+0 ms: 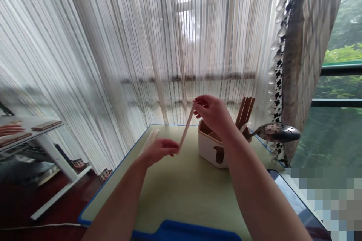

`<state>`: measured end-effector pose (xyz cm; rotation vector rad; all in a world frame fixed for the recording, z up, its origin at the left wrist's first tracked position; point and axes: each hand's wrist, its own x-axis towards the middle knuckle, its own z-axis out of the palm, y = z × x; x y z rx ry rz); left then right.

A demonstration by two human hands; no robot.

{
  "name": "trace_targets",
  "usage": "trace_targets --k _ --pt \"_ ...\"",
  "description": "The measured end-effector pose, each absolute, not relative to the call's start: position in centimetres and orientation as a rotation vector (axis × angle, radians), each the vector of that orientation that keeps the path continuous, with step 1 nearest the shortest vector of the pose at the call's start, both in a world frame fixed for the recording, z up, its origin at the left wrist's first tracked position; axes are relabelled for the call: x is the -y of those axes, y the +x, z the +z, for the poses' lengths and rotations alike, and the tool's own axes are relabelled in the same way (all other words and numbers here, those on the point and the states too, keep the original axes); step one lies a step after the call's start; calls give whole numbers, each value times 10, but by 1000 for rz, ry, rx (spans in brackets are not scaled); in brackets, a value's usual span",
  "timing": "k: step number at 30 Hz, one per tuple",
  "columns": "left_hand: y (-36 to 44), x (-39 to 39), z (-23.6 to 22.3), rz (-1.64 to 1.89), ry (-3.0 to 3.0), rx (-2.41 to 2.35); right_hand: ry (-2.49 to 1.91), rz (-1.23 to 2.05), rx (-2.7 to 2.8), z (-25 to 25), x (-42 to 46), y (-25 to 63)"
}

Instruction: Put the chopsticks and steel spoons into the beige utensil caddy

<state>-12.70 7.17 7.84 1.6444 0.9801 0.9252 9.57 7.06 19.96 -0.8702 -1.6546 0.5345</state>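
Note:
A pair of pale chopsticks (186, 130), perhaps in a wrapper, slants above the table between my hands. At its upper end the fingers of my right hand (213, 113) pinch it. My left hand (161, 150) has its fingertips closed on the lower end. Beyond my left wrist, several more pale sticks (150, 140) lie on the tabletop. A white utensil holder (207, 150) with a brown rim stands below and partly behind my right forearm. Brown chopsticks (245, 111) stand upright in it, and a slotted metal spoon (278, 132) leans out to the right.
The pale green table (181, 196) has a blue edge and a blue front piece (195, 231). A dark-screened device (294, 199) lies at the right. Sheer curtains (141, 45) hang behind. At far left, another person's hand (11, 129) rests by a white table (53, 150).

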Motion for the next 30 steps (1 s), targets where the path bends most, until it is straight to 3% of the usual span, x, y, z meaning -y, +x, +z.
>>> trace_targets --k 30 --pt "-123 -71 78 1043 1483 -900 -931 562 1431 204 -82 129"
